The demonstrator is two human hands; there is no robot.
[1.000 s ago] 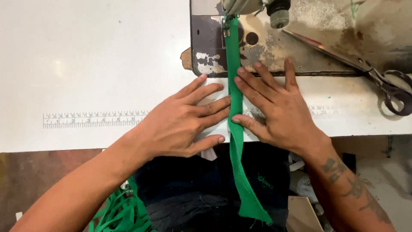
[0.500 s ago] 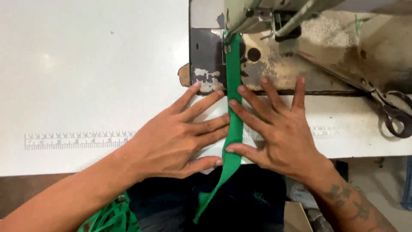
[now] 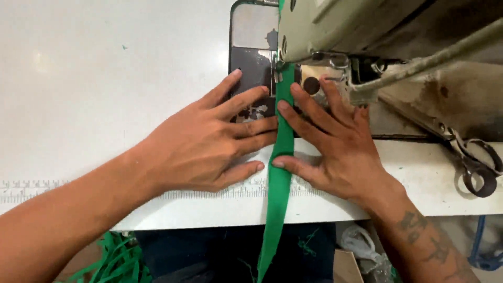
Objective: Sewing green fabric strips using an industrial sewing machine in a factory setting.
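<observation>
- A narrow green fabric strip (image 3: 279, 173) runs from under the head of the sewing machine (image 3: 367, 31) across the white table (image 3: 105, 78) and hangs over the near edge, down toward the person's lap.
- The left hand (image 3: 209, 144) lies flat and spread on the table just left of the strip, its fingertips (image 3: 264, 126) pressing against the strip's left edge; it grips nothing.
- The right hand (image 3: 335, 147) is likewise open and flat, its fingers (image 3: 298, 112) laid on and along the strip's right edge, the thumb touching the strip lower down.
- The dark metal plate (image 3: 251, 63) sits beneath both sets of fingertips, at the far side of the table.
- Risk: the index fingertips sit very near the presser foot area (image 3: 277, 71); a slip forward could bring a finger under the needle.
- Risk: uneven pressure from the two hands could skew or pucker the strip, so the seam wanders off line.
- Scissors (image 3: 477, 167) lie at the right edge, well apart from both hands.
</observation>
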